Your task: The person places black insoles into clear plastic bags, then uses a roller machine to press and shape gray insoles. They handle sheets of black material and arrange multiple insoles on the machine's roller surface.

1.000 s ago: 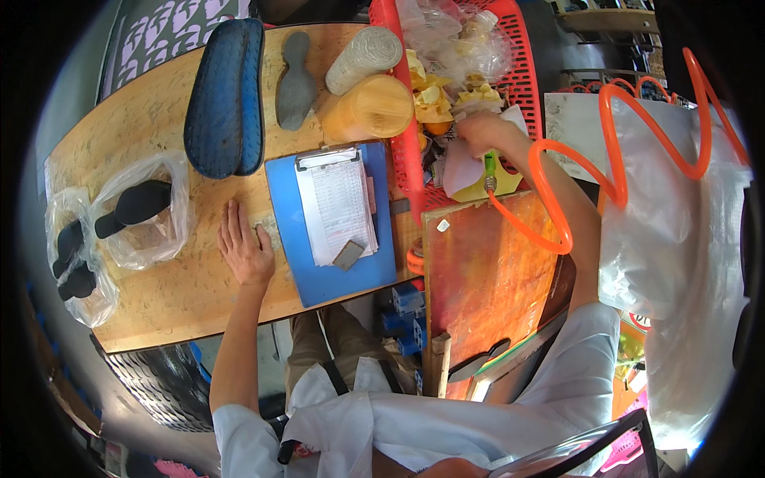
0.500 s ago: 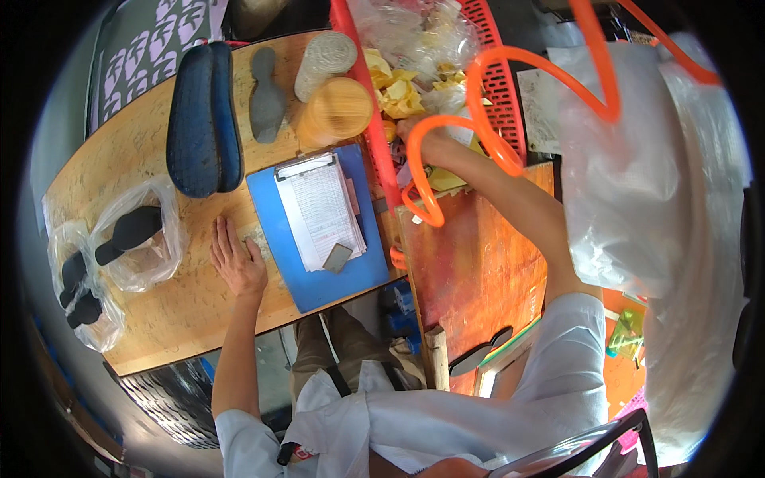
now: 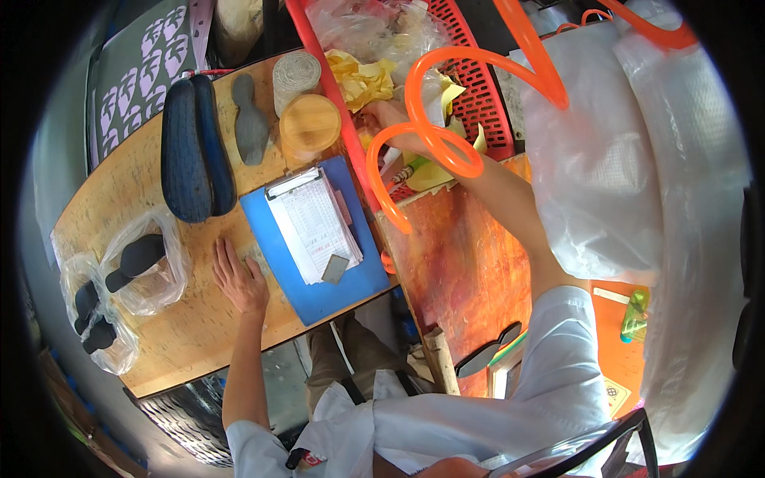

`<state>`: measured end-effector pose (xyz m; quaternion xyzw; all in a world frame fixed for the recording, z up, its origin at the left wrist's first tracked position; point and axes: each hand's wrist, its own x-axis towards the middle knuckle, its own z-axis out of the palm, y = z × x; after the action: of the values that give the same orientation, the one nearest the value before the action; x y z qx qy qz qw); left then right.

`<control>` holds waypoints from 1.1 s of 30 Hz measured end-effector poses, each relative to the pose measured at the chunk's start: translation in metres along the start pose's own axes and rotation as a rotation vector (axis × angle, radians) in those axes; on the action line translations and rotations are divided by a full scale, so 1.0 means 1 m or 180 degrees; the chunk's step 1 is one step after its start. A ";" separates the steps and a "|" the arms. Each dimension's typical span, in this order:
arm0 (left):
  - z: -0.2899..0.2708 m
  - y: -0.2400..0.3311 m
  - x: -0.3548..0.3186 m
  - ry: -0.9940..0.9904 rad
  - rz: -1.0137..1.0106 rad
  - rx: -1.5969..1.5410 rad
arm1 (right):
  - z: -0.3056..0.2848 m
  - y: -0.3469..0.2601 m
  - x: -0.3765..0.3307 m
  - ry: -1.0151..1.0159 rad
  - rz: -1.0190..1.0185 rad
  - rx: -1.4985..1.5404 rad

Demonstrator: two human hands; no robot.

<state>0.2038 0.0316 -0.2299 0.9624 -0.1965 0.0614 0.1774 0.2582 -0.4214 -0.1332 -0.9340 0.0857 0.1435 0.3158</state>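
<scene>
Head view. The right hand (image 3: 386, 118) is seen inside the red basket (image 3: 323, 64), far side of the bench (image 3: 195, 334), just beside crumpled yellow paper (image 3: 358, 80). The paper lies against the basket's left wall, with clear plastic film (image 3: 374, 28) beyond it. The right fingers are reached leftward; their tips are not made out, so neither their opening nor any hold can be told. The left hand (image 3: 241, 279) is laid palm down on the bench, left of the blue clipboard (image 3: 311, 307); its fingers are extended, thumb spread, nothing held.

Handling, as judged: the paper should be light, soft and crisp, easily torn or crushed further. It is best taken by a raised fold, pinched gently. The film is likely limp and slippery; a gathered bunch would be held better than one layer.

Hard to make out: the right wrist and forearm are partly crossed by the orange coiled hose (image 3: 446, 56). The basket's floor is largely covered by loose scraps, its far end is cut off by the frame, and whatever lies under the right palm is hidden.
</scene>
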 end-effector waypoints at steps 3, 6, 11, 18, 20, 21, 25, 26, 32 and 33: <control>0.001 -0.001 -0.001 -0.0033 0.0030 0.0078 | 0.010 -0.006 0.016 -0.0050 0.0124 -0.0325; 0.001 -0.001 -0.002 -0.0075 0.0001 0.0108 | 0.016 -0.008 0.019 -0.0109 0.0195 -0.0559; 0.001 -0.001 -0.002 -0.0060 -0.0010 0.0064 | 0.012 -0.008 0.009 -0.0142 0.0269 -0.0706; 0.002 -0.001 -0.004 -0.0127 -0.0047 0.0037 | 0.007 -0.009 -0.006 -0.0132 0.0336 -0.0713; 0.003 -0.002 -0.004 -0.0147 -0.0051 0.0080 | 0.006 -0.010 -0.007 -0.0119 0.0342 -0.0697; 0.003 -0.002 -0.004 -0.0156 -0.0037 0.0085 | 0.005 -0.011 -0.008 -0.0101 0.0351 -0.0693; 0.004 -0.003 -0.003 -0.0188 -0.0037 0.0137 | 0.001 -0.011 -0.008 -0.0047 0.0384 -0.0668; 0.004 -0.003 -0.003 -0.0169 -0.0047 0.0117 | 0.001 -0.010 -0.007 -0.0033 0.0403 -0.0657; 0.001 -0.003 -0.002 -0.0147 -0.0021 0.0090 | -0.003 -0.012 -0.009 0.0145 0.0538 -0.0446; 0.001 -0.003 -0.003 -0.0156 -0.0018 0.0096 | -0.007 -0.015 -0.012 0.0199 0.0557 -0.0318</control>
<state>0.2027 0.0347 -0.2324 0.9667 -0.1972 0.0403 0.1582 0.2519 -0.4125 -0.1155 -0.9415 0.1695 0.1454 0.2522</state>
